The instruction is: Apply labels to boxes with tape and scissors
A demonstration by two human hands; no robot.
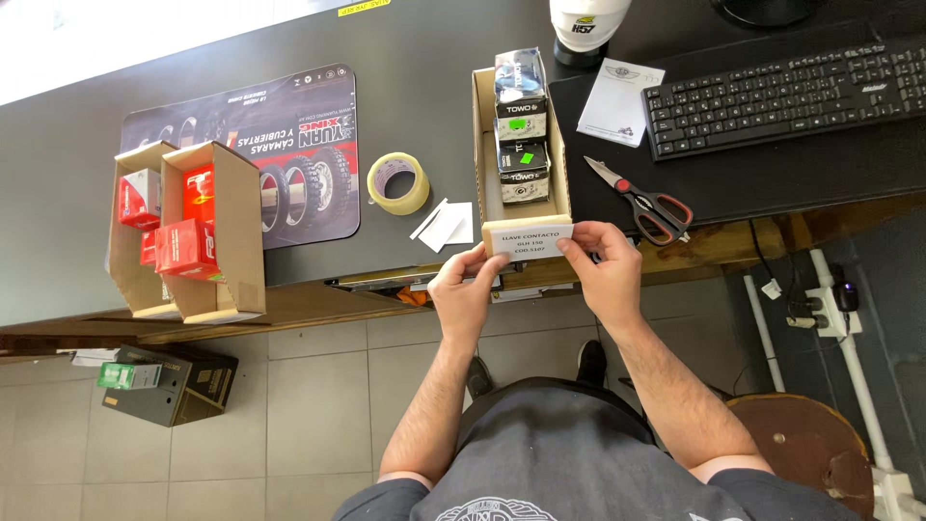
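A long, narrow cardboard tray [482,145] lies on the dark desk, holding three small black boxes [521,125] at its far end. A white printed label [529,238] sits across the tray's near end. My left hand [466,289] pinches the label's left edge and my right hand [603,265] pinches its right edge, pressing it against the tray's front wall.
Red-handled scissors [644,203] lie right of the tray, with a roll of clear tape [397,182] and white paper strips [444,224] to its left. Two cardboard trays with red boxes [188,232] stand far left. A keyboard [786,92] and notepad [619,101] sit behind.
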